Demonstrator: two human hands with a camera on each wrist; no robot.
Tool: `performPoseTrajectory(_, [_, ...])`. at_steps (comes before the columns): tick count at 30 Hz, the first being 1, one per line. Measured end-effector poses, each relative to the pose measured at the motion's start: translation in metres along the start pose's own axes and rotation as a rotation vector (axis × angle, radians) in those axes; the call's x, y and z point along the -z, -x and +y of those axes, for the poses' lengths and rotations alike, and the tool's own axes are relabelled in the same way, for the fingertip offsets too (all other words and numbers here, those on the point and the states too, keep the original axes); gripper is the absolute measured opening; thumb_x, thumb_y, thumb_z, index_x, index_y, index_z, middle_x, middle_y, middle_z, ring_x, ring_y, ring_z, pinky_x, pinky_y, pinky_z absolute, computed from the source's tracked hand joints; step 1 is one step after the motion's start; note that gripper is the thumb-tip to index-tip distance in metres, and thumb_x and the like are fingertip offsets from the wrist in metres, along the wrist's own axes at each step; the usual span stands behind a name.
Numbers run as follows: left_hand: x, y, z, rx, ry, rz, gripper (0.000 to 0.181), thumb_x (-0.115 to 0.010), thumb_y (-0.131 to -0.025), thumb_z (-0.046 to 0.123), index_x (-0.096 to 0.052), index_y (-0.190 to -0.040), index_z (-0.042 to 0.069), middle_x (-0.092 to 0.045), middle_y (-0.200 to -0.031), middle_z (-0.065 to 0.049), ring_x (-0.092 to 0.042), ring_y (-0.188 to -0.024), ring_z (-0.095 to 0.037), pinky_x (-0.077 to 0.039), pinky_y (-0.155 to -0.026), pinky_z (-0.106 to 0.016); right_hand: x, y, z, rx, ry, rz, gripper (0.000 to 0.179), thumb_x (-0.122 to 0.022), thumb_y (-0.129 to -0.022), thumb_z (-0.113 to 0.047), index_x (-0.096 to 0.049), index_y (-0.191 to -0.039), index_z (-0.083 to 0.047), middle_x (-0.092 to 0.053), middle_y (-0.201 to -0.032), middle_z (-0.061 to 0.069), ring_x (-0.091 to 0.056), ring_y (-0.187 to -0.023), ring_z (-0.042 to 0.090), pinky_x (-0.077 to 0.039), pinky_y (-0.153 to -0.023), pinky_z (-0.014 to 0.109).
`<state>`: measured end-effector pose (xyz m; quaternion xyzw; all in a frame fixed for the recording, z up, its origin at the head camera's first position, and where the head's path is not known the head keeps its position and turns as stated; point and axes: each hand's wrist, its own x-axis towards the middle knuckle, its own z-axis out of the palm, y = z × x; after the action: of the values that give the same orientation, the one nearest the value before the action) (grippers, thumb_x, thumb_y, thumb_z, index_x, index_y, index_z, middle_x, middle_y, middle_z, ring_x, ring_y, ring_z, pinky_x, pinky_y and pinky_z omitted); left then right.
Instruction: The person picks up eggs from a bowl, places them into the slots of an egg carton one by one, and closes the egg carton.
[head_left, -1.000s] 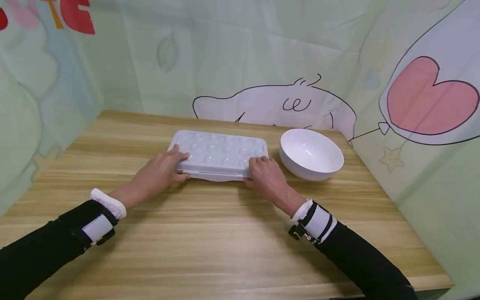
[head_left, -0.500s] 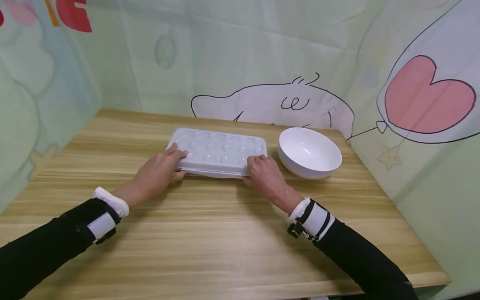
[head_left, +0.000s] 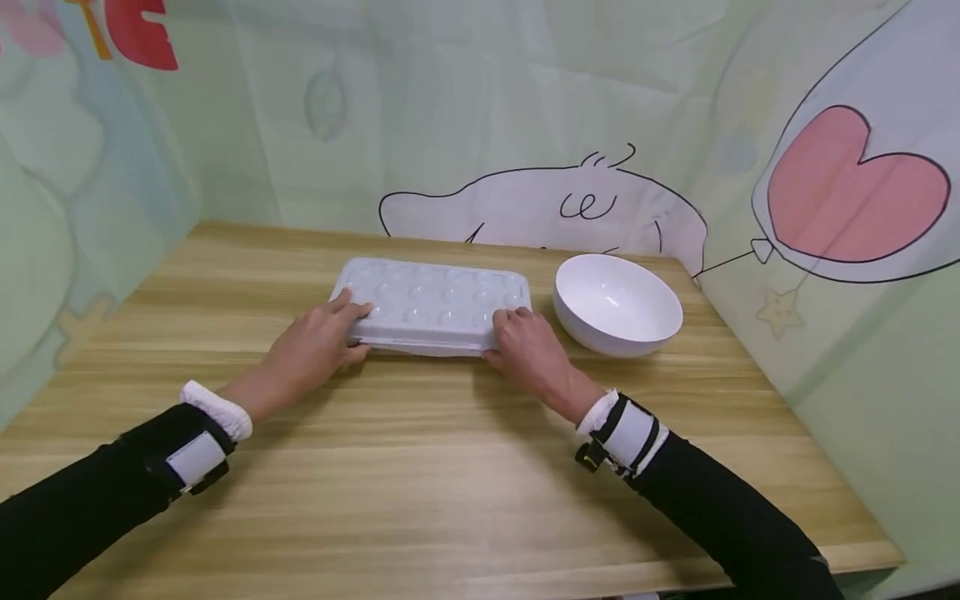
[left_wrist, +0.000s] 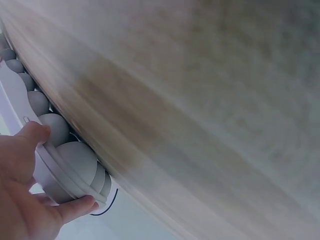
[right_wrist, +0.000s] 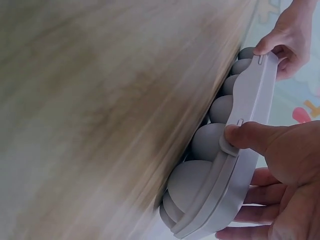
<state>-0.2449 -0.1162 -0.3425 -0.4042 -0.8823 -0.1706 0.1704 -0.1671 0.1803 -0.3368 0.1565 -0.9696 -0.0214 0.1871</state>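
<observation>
A pale grey plastic egg box (head_left: 431, 293) with a dimpled lid lies lengthwise across the wooden table. My left hand (head_left: 311, 343) grips its near left corner, with the thumb low at the front edge and fingers up on the lid. At the near right corner my right hand (head_left: 534, 352) holds it the same way, thumb below and fingers curled over the top. Rounded cups (left_wrist: 77, 160) bulge from the underside in the left wrist view. In the right wrist view, the thumb presses by a slot on the front flap (right_wrist: 248, 97). The lid hides the inside.
A white bowl (head_left: 618, 304) stands just right of the egg box, with nothing visible in it. The wooden table (head_left: 420, 483) extends toward me. Printed cloth walls (head_left: 480, 108) enclose its back and sides.
The front flap below the lid shows slightly less than a second ago. Both hands keep their hold at the same corners, and the head view has shifted a little.
</observation>
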Motion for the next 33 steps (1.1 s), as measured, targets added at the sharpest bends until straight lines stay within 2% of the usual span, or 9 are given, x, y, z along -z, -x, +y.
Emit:
performPoseTrajectory(9, [0.003, 0.002, -0.002, -0.02, -0.021, 0.031, 0.057, -0.081, -0.073, 0.019, -0.058, -0.12, -0.003, -0.047, -0.122, -0.038, -0.056, -0.097, -0.049, -0.049, -0.071, -0.054, 0.0, -0.005, 0.001, -0.048, -0.061, -0.056, 0.04, -0.073, -0.081, -0.033, -0.055, -0.093, 0.001, -0.061, -0.086, 0.011, -0.055, -0.087, 0.024, -0.05, -0.071, 0.036])
performPoseTrajectory(13, [0.006, 0.0, -0.003, -0.014, -0.005, 0.014, 0.059, -0.081, -0.072, 0.021, -0.058, -0.12, -0.003, -0.047, -0.121, -0.038, -0.056, -0.097, -0.049, -0.049, -0.073, -0.054, 0.001, -0.006, 0.001, -0.059, -0.083, -0.086, 0.042, -0.072, -0.082, -0.033, -0.055, -0.098, 0.002, -0.061, -0.092, 0.013, -0.055, -0.091, 0.025, -0.05, -0.074, 0.035])
performPoseTrajectory(21, [0.014, -0.001, -0.001, 0.055, -0.029, -0.074, 0.06, -0.079, -0.075, 0.025, -0.056, -0.123, -0.001, -0.045, -0.124, -0.037, -0.055, -0.099, -0.049, -0.047, -0.074, -0.056, -0.001, -0.008, 0.001, -0.064, -0.115, -0.077, 0.041, -0.073, -0.081, -0.034, -0.053, -0.095, 0.0, -0.061, -0.091, 0.011, -0.054, -0.092, 0.024, -0.049, -0.075, 0.034])
performPoseTrajectory(27, [0.021, 0.005, 0.002, 0.148, -0.061, -0.166, 0.057, -0.072, -0.083, 0.026, -0.052, -0.13, 0.002, -0.037, -0.134, -0.034, -0.051, -0.108, -0.048, -0.047, -0.07, -0.058, -0.005, -0.006, 0.003, -0.05, -0.205, -0.052, 0.034, -0.072, -0.083, -0.03, -0.052, -0.093, -0.005, -0.058, -0.086, 0.006, -0.055, -0.092, 0.022, -0.048, -0.076, 0.033])
performPoseTrajectory(29, [0.024, 0.007, 0.002, 0.185, -0.047, -0.21, 0.058, -0.07, -0.084, 0.026, -0.049, -0.134, 0.003, -0.032, -0.138, -0.032, -0.047, -0.112, -0.049, -0.046, -0.074, -0.058, -0.005, -0.006, 0.004, -0.045, -0.237, -0.064, 0.031, -0.07, -0.085, -0.03, -0.052, -0.095, -0.006, -0.059, -0.087, 0.005, -0.056, -0.094, 0.021, -0.048, -0.078, 0.033])
performPoseTrajectory(33, [0.03, 0.01, 0.004, 0.239, 0.014, -0.294, 0.069, -0.068, -0.086, 0.03, -0.037, -0.142, 0.004, -0.018, -0.145, -0.032, -0.032, -0.124, -0.05, -0.035, -0.092, -0.059, -0.003, -0.001, 0.009, -0.035, -0.317, -0.125, 0.033, -0.068, -0.086, -0.028, -0.052, -0.105, -0.007, -0.06, -0.098, 0.005, -0.055, -0.1, 0.02, -0.046, -0.082, 0.034])
